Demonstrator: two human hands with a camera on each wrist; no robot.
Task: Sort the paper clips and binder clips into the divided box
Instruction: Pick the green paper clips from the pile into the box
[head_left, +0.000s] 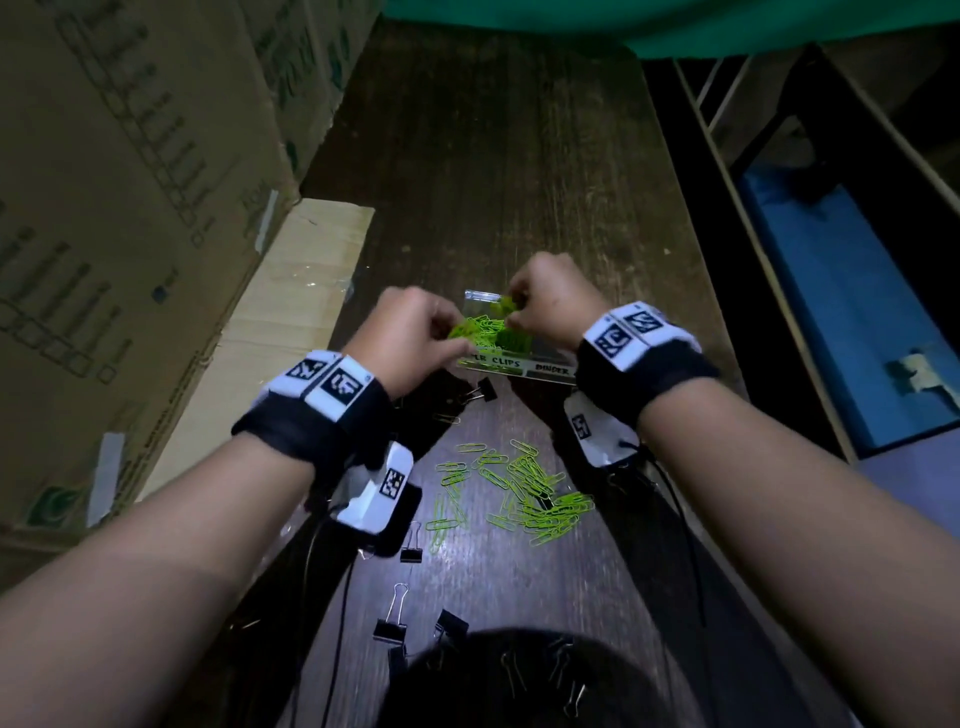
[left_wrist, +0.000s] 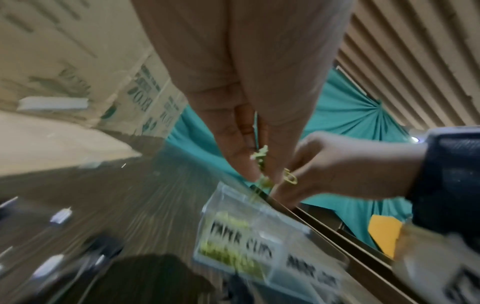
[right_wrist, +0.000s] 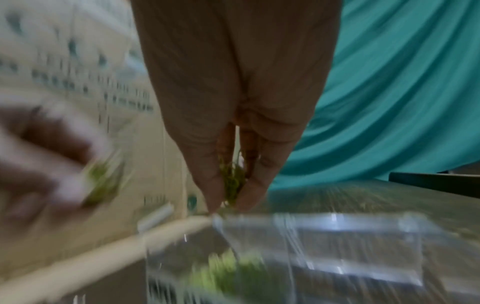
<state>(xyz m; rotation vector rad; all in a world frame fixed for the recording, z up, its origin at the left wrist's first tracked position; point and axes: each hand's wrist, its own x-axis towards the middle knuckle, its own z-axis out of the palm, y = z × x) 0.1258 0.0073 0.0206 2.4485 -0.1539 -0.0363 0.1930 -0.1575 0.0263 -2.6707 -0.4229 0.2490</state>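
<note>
Both grips are pinching small bunches of green paper clips over the clear divided box (head_left: 519, 364). On my left, the left hand (head_left: 410, 338) holds its bunch (head_left: 470, 328) above the compartment labelled for paper clips. On my right, the right hand (head_left: 550, 306) pinches a second bunch (head_left: 506, 306) between thumb and fingertips, above the far part of that same compartment as far as I can tell. I judge the job partly done: a green heap already lies in the paper clip compartment, while the binder side looks bare. Left to sort: a loose spread of paper clips (head_left: 519, 488) on the dark wooden surface (head_left: 519, 182) near me, and black binder clips (head_left: 392, 618) scattered beside and below them, one (head_left: 483, 389) just by the box.
</note>
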